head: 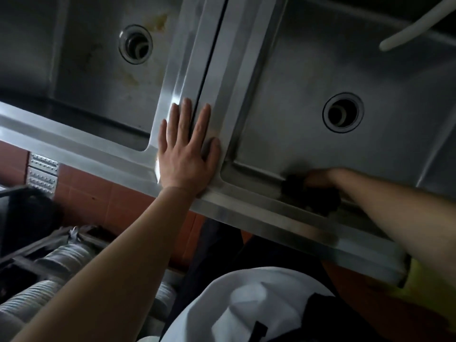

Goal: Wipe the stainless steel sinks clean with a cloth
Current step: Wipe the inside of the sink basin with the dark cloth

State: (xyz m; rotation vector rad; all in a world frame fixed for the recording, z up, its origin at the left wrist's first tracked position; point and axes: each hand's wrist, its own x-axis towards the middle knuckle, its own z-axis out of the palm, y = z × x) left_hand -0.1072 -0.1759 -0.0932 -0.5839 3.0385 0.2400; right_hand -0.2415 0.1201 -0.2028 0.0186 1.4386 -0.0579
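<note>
Dim, soft focus (motion-blurred right), glare on sink rim

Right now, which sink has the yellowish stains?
The left sink, with stains beside its drain; the right sink, where the cloth is, shows none.

Two rectangular stainless steel sink basins are being seen side by side, divided by a flat steel ridge with a dark seam. The left stainless steel basin is being shown with yellowish-brown stains around its round drain. The right stainless steel basin is looking dull but unstained, its round drain lying near the middle. A dark, crumpled cloth is being pressed against the right basin's near rim.
</note>
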